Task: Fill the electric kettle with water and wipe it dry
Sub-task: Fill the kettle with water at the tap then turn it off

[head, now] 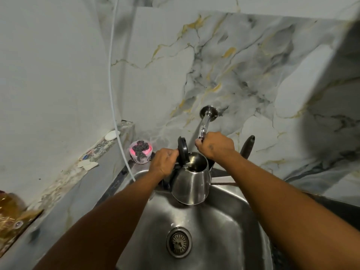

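Observation:
A steel electric kettle [191, 182] hangs above the steel sink [229, 221], its black lid [183, 150] flipped up. My left hand [164, 162] grips the kettle's handle on its left side. A chrome tap [206, 118] juts from the marble wall directly above the kettle's open mouth. My right hand [215, 146] is closed around the tap's end. Something glistens inside the kettle's mouth; I cannot tell whether water is running.
A pink tub with a dark scourer [140, 153] stands at the sink's back left corner. A white hose [124, 152] hangs down beside it. A dark utensil handle [247, 146] sticks up behind my right wrist. White soap [112, 135] lies on the left ledge. The drain [178, 242] sits below.

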